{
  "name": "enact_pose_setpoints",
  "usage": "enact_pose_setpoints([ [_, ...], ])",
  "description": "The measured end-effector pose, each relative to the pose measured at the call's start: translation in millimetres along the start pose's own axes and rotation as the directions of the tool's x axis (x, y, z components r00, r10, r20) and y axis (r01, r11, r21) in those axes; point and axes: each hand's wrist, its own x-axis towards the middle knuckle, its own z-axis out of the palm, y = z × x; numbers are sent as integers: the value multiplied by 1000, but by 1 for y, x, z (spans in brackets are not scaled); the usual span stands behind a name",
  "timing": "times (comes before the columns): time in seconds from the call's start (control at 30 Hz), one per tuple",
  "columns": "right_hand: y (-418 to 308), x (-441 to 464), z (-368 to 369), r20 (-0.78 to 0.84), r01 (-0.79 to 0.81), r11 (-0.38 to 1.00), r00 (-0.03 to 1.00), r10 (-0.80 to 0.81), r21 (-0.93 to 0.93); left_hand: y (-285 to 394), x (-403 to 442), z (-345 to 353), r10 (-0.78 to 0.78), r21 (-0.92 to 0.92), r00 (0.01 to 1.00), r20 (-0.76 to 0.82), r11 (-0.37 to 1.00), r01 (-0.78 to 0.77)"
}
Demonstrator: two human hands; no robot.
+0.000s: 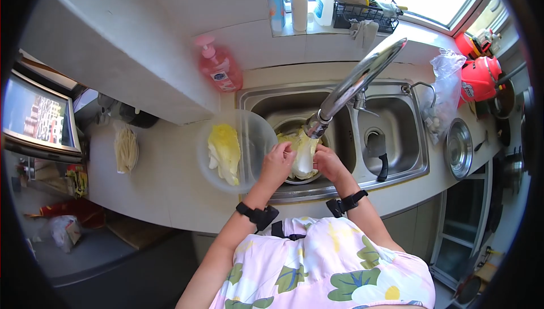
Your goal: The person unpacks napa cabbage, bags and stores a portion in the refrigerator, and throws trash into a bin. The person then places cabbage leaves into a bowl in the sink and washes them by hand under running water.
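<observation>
A napa cabbage leaf (305, 157), white-stemmed and yellow at the edge, is between my two hands under the faucet (351, 85). My left hand (277, 163) pinches its left side with curled fingers. On its right side, my right hand (330, 163) grips the leaf edge, fingertips partly hidden. Beneath lies a round metal basin (300, 181) holding more yellowish leaves, set in the left sink bowl. A translucent plastic bowl (249, 130) overlaps the sink's left edge, with a separate yellow-green cabbage leaf (224, 151) inside it.
A cleaver (376, 149) with a black handle lies in the right sink bowl (399, 122). Left on the counter are pale enoki-like strands (125, 148) and a pink soap bottle (220, 70). To the right are a metal lid (459, 146) and a plastic bag (443, 91).
</observation>
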Motion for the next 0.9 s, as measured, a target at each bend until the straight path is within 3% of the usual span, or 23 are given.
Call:
enact_pose_setpoints([
  [0.03, -2, -7, 10, 33, 33, 996, 999, -36, 78, 4, 1, 4, 7, -1, 1000, 2, 1000, -7],
  [0.1, 4, -14, 10, 141, 84, 977, 984, -113, 197, 10, 1, 9, 139, 298, 989, 59, 942, -150],
  [0.23, 2, -20, 31, 15, 136, 982, 990, -139, 130, -8, 1, 15, 2, 259, 995, 95, 966, -27],
  [0.3, 21, -5, 21, -165, 73, 967, 979, -115, -244, -17, -6, 17, -12, 253, 996, 88, 967, -11],
  [0.43, 39, -1, 31, -221, 44, 991, 973, -71, -128, -22, -20, 7, -28, 339, 995, 93, 941, -5],
  [0.53, 45, 16, 32, -229, 57, 998, 971, -65, -40, -31, -26, -3, -55, 184, 997, 53, 982, 44],
  [0.6, 51, 38, 20, -226, -20, 1000, 974, 15, -18, -59, -30, -12, 218, 615, 974, -57, 777, -138],
  [0.63, 51, 43, 21, -251, -40, 999, 967, 32, -26, -62, -32, -19, 35, 647, 999, 6, 762, -31],
  [0.67, 55, 43, 20, -251, -43, 999, 967, 36, -26, -70, -36, -24, 32, 647, 999, 7, 762, -29],
  [0.77, 49, 34, 17, -250, 3, 1000, 968, -8, -22, -94, -39, -32, 83, 630, 988, 133, 762, -149],
  [0.9, 43, 14, 10, -199, 37, 996, 979, -53, -81, -102, -48, -51, 190, 750, 964, 188, 606, -265],
])
